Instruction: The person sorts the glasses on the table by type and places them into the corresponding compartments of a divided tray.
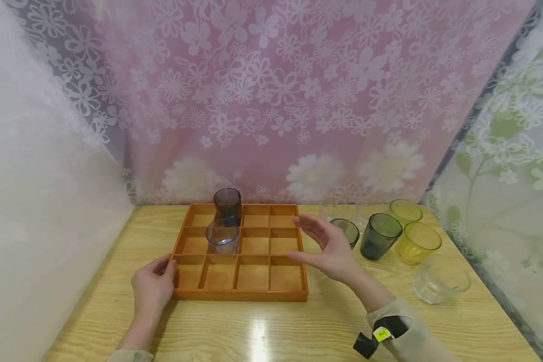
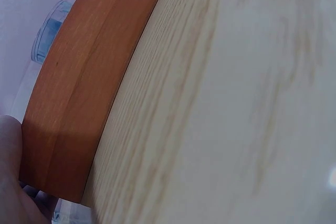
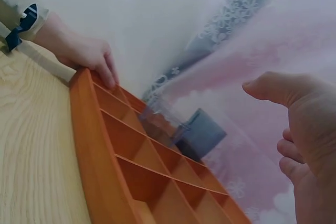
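Note:
An orange wooden tray (image 1: 301, 261) with several square compartments lies in the middle of the table. A dark cup (image 1: 228, 204) stands in its back row, and a clear bluish cup (image 1: 222, 237) sits in the compartment just in front. My left hand (image 1: 162, 269) grips the tray's left edge near the front corner; the right wrist view shows that hand (image 3: 92, 59) with its fingers over the tray's rim (image 3: 89, 145). My right hand (image 1: 319, 241) hovers with straight fingers over the tray's right edge and holds nothing.
Right of the tray stand a greenish dark cup (image 1: 347, 231), a dark cup (image 1: 380, 235), two yellow cups (image 1: 404, 211) (image 1: 419, 243) and a clear glass (image 1: 440, 278). Flowered curtains close in the back and both sides. The wooden table (image 1: 262, 327) stretches toward me.

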The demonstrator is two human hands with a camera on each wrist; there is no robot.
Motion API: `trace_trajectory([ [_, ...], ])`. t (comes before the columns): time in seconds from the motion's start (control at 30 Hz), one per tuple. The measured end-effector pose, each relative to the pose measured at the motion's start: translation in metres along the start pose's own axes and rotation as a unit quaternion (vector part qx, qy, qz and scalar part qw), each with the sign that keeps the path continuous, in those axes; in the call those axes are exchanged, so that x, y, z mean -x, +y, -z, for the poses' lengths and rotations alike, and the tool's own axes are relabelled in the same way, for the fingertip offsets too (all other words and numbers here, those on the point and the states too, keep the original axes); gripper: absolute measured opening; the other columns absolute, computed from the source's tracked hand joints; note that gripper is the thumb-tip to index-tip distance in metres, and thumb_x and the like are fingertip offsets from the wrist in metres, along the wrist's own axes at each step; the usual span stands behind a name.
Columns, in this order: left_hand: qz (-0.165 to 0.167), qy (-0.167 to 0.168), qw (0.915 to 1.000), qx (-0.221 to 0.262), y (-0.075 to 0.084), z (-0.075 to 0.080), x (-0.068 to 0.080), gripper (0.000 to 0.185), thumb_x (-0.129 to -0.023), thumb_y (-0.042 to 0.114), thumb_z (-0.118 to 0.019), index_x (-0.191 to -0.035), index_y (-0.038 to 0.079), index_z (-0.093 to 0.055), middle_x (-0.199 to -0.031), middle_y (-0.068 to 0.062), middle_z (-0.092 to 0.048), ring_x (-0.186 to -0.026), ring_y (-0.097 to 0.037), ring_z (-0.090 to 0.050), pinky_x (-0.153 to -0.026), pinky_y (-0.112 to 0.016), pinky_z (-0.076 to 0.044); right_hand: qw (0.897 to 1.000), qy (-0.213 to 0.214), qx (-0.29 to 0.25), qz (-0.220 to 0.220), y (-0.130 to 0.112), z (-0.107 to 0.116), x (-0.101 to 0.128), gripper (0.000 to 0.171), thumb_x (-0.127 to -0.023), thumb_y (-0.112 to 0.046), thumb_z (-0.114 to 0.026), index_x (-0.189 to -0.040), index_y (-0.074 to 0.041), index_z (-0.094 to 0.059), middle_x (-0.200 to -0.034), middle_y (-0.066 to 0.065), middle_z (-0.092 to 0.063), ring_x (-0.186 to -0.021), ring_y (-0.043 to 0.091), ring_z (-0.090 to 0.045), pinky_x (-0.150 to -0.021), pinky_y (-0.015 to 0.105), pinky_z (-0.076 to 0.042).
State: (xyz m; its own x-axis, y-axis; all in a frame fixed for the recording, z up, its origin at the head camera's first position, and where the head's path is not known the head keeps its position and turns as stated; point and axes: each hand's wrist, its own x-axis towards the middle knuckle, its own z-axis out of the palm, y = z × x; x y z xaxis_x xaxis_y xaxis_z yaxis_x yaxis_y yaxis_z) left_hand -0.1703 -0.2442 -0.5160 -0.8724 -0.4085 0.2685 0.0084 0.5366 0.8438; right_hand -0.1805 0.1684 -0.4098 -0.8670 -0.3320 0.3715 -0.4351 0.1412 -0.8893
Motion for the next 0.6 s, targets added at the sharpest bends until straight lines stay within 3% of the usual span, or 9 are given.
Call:
trace_trajectory([
  [0.33,0.002,-0.004,1.0,0.002,0.003,0.001,0.001,0.024,-0.101,0.009,-0.071,-0.12,-0.005,-0.077,-0.11,-0.023,-0.077,-0.097,-0.035,-0.075,-0.064,-0.005,-0.047,0.999,0.034,0.005,0.03,-0.013,0.034,0.023,0.076,-0.083,0.013,-0.084,-0.151,0.006,-0.049,-0.148,0.019,-0.058,-0.139,0.03,-0.054,-0.112,0.034,-0.045],
  [0.6,0.01,-0.01,0.9999,-0.001,0.004,0.002,0.002,0.026,-0.102,0.01,-0.071,-0.121,-0.006,-0.076,-0.111,-0.023,-0.076,-0.098,-0.036,-0.075,-0.064,-0.005,-0.047,0.997,0.062,0.016,0.036,-0.012,0.061,0.037,0.076,-0.08,0.019,-0.083,-0.148,0.012,-0.048,-0.145,0.016,-0.061,-0.136,0.026,-0.057,-0.111,0.031,-0.045],
])
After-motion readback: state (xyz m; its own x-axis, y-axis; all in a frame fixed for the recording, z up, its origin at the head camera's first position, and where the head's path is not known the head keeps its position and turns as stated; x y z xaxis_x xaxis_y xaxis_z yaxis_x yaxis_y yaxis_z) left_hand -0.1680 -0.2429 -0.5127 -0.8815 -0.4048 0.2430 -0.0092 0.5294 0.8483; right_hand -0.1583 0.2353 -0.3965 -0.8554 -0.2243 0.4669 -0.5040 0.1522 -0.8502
